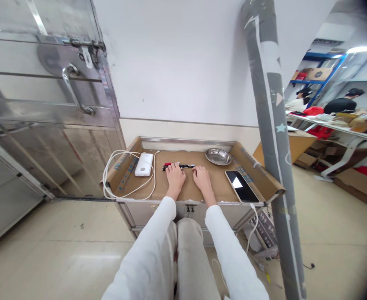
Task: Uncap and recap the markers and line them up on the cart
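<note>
Several dark pens (186,166), one with a red part, lie together on the cardboard-lined top of a small cabinet (158,189). My left hand (175,177) has its fingers curled over the left part of the pens and partly hides them. Just to the right, my right hand (202,178) rests on the cardboard, its fingers loosely bent and apart, the fingertips close to the right end of the pens. Whether those fingertips touch a pen I cannot tell. Nothing shows inside my right hand.
A white power bank (144,164) with a looped white cable lies left. A shallow metal bowl (218,156) and a phone (241,186) with a cable are at right. Raised cardboard sides edge the top. A tall grey wrapped roll (269,104) leans beside it. Two people sit far right.
</note>
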Tool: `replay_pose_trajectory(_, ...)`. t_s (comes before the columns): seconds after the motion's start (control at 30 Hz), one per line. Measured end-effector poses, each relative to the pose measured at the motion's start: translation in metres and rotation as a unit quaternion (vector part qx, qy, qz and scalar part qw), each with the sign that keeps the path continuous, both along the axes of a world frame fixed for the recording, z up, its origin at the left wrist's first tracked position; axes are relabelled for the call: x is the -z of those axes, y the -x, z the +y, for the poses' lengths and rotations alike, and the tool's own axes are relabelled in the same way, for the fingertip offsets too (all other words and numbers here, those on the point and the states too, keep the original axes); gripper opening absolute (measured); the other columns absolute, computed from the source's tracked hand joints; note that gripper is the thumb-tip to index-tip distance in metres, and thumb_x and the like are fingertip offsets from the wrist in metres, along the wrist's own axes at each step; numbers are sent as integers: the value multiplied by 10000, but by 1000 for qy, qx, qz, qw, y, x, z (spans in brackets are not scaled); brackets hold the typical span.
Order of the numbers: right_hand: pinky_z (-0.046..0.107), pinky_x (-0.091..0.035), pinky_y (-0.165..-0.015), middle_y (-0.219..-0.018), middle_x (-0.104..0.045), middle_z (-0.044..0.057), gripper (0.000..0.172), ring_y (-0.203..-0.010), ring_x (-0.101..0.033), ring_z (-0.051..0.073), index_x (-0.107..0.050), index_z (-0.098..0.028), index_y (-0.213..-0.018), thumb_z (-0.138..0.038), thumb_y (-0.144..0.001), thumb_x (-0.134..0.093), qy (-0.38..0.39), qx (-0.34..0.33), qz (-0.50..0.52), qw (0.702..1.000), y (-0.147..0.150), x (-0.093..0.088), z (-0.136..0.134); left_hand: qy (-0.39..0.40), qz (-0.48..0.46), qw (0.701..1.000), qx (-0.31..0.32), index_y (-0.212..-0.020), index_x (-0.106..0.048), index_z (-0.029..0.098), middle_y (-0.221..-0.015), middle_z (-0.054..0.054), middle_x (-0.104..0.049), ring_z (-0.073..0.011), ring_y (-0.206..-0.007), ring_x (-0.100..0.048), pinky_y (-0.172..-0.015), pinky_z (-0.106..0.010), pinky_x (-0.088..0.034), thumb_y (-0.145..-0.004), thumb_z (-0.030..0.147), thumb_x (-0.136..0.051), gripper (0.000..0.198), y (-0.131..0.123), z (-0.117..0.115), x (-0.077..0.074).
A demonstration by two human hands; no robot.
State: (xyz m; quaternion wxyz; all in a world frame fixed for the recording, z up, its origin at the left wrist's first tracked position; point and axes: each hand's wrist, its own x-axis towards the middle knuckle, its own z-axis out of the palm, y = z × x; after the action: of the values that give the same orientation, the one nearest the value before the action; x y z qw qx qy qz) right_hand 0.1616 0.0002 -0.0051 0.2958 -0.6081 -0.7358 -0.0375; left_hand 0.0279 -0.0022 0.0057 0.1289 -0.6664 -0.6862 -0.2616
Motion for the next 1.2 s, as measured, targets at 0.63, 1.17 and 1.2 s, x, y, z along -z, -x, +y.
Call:
replay_pose_trajectory(0.63,413,-346,-992,-1381,-474,92,410,-1218,-444,231,-484,-214,-1304,-229,-915,-355,25,26,-19,999,2,4,-1,-47,-47,997,31,-1068,-495,82,-1016,-137,-551,-206,-913,-596,-714,-274,-490,-948,175,-292,253,2,10,1)
replay_pose_trajectory(1.17,326,-423,-932,-1114,-591,104,373,-1043,-533,192,-566,-168,-1153,-116,-850,-356,-39,-82,79,993,-1,-5,-1,-44,-174,924,338,-975,-492,186,-983,-50,-575,-162,-969,-586,-902,-333,-477,-884,190,-508,93,1,10,-6)
replay_pose_trajectory(1.2,323,-429,-924,-1095,-595,104,359,-1028,-538,190,-568,-165,-1140,-122,-857,-351,-38,-84,88,992,-1,-4,0,-57,-187,922,334,-976,-487,183,-980,-54,-574,-164,-971,-586,-901,-334,-479,-878,194,-523,105,1,10,-5)
